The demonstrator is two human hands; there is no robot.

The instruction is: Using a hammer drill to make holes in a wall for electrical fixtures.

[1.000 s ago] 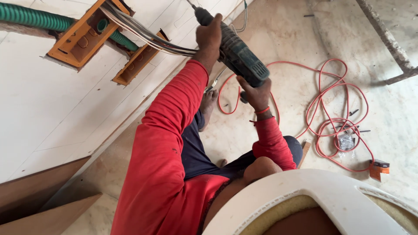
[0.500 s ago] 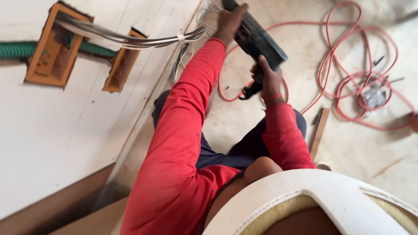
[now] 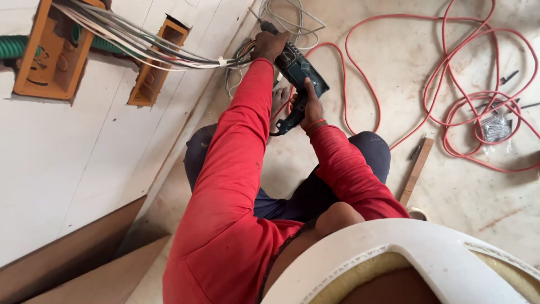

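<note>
The power drill (image 3: 297,70) is held in both hands, low against the foot of the white wall panel (image 3: 73,163), with its nose pointing toward the corner where the panel meets the floor (image 3: 467,197). The left hand (image 3: 269,46) is closed over the front of the drill body; the right hand (image 3: 311,104) is closed on the rear handle. The bit and its contact point are hidden behind the left hand, so it cannot be told whether a hole has been started.

Status, judged from the present layout: the two orange wall boxes (image 3: 53,53) (image 3: 156,65) are already set into cut-outs in the panel, a green corrugated conduit (image 3: 14,46) enters the larger box, and a bundle of grey cables (image 3: 152,48) runs out of the boxes toward the drill. The boxes remain open and uncovered, and the cables are loose and not terminated.

Surroundings: a red extension cord (image 3: 450,73) lies in loose loops across the floor to the right. A clear bag of screws (image 3: 495,128) rests within the loops. A short wooden strip (image 3: 417,169) lies beside the right knee. Brown boards (image 3: 79,253) lean at the panel's lower edge.

Obstructions: the cable bundle passes just beside the left hand and the drill nose. A coil of grey cable (image 3: 287,22) lies on the floor just beyond the drill.
</note>
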